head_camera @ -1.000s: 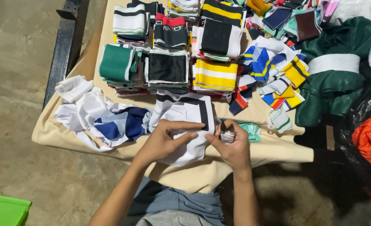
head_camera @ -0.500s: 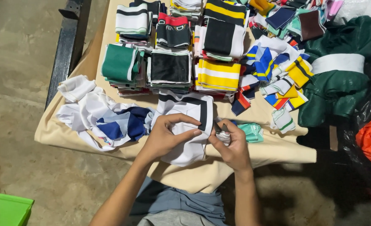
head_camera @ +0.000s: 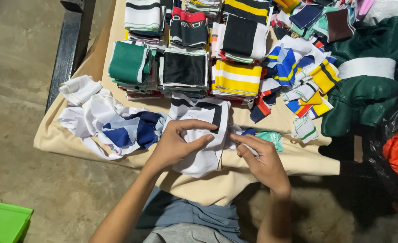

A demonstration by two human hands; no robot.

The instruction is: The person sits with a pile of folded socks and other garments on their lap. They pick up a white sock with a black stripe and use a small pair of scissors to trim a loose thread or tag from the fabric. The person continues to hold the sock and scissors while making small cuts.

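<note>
My left hand (head_camera: 174,146) is closed on the white black-banded fabric piece (head_camera: 203,135), my right hand (head_camera: 262,162) pinches its edge just beside, with folded stacks (head_camera: 185,67) done beyond it and a loose heap (head_camera: 113,123) left of it still unsorted.

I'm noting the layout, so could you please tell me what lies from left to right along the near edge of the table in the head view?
White and blue fabric heap → left hand on white black-striped cloth → right hand → dark green garment.
</note>
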